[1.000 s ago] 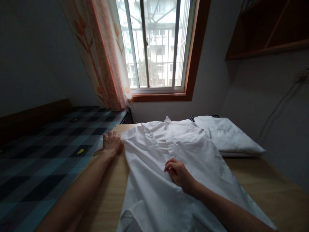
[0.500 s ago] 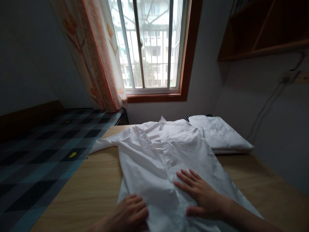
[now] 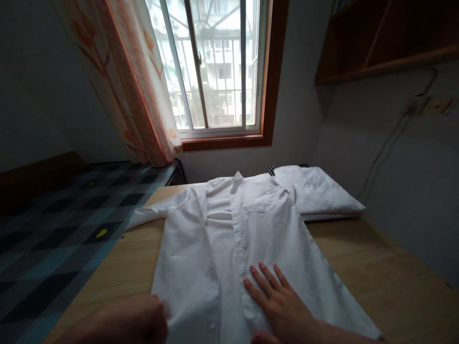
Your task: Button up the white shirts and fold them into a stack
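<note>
A white button-front shirt (image 3: pixel 190 267) lies spread on a wooden table, collar toward the window, its front parted down the middle. My right hand (image 3: pixel 279 301) rests flat on the shirt's right front panel, fingers spread. At the shirt's left edge is my left hand (image 3: pixel 152 317), closed and slightly blurred, gripping the cloth there; its fingertips are hidden. One sleeve stretches out to the left over the table's edge. The shirt's lower end runs out of view.
A folded white cloth bundle (image 3: pixel 317 193) sits at the table's (image 3: pixel 358 263) back right, with black-striped pieces behind it. On the left is a bed with a checked cover (image 3: pixel 71 239). A curtain (image 3: pixel 122 86) hangs beside the window, and a shelf (image 3: pixel 387 48) juts out at upper right.
My left hand has moved left, and the shirt's left front panel has shifted that way, widening the opening. My right hand stays flat on the other panel. The view has shifted slightly.
</note>
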Available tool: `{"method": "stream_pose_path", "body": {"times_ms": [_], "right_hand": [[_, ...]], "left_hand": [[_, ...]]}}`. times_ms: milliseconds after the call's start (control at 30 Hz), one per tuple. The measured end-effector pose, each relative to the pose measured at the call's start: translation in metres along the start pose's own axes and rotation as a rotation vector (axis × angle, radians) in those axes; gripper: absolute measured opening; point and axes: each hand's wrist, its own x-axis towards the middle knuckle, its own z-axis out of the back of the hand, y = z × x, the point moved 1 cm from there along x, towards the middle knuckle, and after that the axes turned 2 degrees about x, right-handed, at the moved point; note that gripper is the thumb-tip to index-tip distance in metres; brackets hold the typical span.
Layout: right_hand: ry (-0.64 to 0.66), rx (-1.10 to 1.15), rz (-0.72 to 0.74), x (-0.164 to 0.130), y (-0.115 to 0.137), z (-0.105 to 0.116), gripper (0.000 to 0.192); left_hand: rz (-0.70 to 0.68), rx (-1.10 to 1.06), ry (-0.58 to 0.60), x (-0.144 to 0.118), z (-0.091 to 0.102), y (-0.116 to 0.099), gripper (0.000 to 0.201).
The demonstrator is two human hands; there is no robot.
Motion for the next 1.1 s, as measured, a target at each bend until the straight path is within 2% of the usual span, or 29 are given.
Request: {"method": "stream_pose_path", "body": {"times_ms": [33, 67, 133, 200, 233, 300, 400, 500, 567, 633, 700, 733, 800, 867, 900, 967, 1033, 1100], "right_hand": [[-0.014, -0.006, 0.006, 0.001, 0.003, -0.003, 0.092], [-0.023, -0.012, 0.009, 0.002, 0.005, -0.004, 0.093], [-0.031, -0.017, 0.011, 0.003, 0.010, -0.005, 0.093], [-0.037, -0.023, 0.013, 0.004, 0.012, -0.003, 0.091], [-0.042, -0.030, 0.022, 0.004, 0.012, -0.002, 0.089], [-0.060, -0.058, 0.061, 0.004, 0.010, -0.002, 0.088], [-0.109, -0.137, 0.135, 0.004, 0.004, -0.009, 0.080], [-0.165, -0.210, 0.148, 0.006, -0.002, -0.020, 0.062], [-0.166, -0.211, 0.144, 0.006, -0.002, -0.024, 0.059], [-0.134, -0.166, 0.130, 0.006, 0.001, -0.023, 0.058], [-0.075, -0.074, 0.113, 0.004, 0.006, -0.016, 0.057], [-0.037, -0.003, 0.114, 0.003, 0.008, -0.010, 0.057], [-0.006, 0.198, 0.097, 0.005, 0.005, 0.009, 0.056], [-0.116, 0.419, -0.004, 0.012, -0.014, 0.036, 0.050], [-0.241, 0.513, -0.098, 0.018, -0.032, 0.052, 0.044], [-0.524, 0.582, -0.257, 0.032, -0.083, 0.088, 0.037], [-0.798, 0.594, -0.412, 0.047, -0.144, 0.121, 0.037], [-0.913, 0.555, -0.539, 0.060, -0.200, 0.146, 0.048]], "left_hand": [[0.010, 0.017, 0.037, 0.010, 0.005, -0.012, 0.013], [0.015, 0.024, 0.013, 0.022, 0.012, -0.024, 0.016], [0.026, 0.024, -0.208, 0.050, 0.030, -0.038, 0.030], [0.151, 0.064, -0.516, 0.083, 0.046, -0.037, 0.046], [0.225, 0.098, -0.625, 0.099, 0.052, -0.032, 0.056], [0.321, 0.117, -0.706, 0.129, 0.061, -0.017, 0.067], [0.337, 0.084, -0.835, 0.158, 0.075, -0.006, 0.051], [0.223, 0.097, -0.994, 0.173, 0.085, -0.020, 0.050], [0.079, 0.132, -0.973, 0.185, 0.083, -0.037, 0.052], [-0.054, 0.135, -0.818, 0.198, 0.077, -0.050, 0.051], [-0.131, 0.108, -0.686, 0.211, 0.072, -0.057, 0.053], [-0.145, 0.081, -0.669, 0.216, 0.072, -0.058, 0.053], [-0.144, 0.049, -0.742, 0.225, 0.075, -0.057, 0.048], [-0.135, 0.098, -0.845, 0.232, 0.077, -0.055, 0.044], [-0.130, 0.148, -0.877, 0.236, 0.077, -0.054, 0.043], [-0.106, 0.255, -0.874, 0.245, 0.072, -0.051, 0.046], [-0.070, 0.312, -0.818, 0.254, 0.063, -0.047, 0.050], [-0.045, 0.333, -0.781, 0.260, 0.055, -0.043, 0.052]]}}
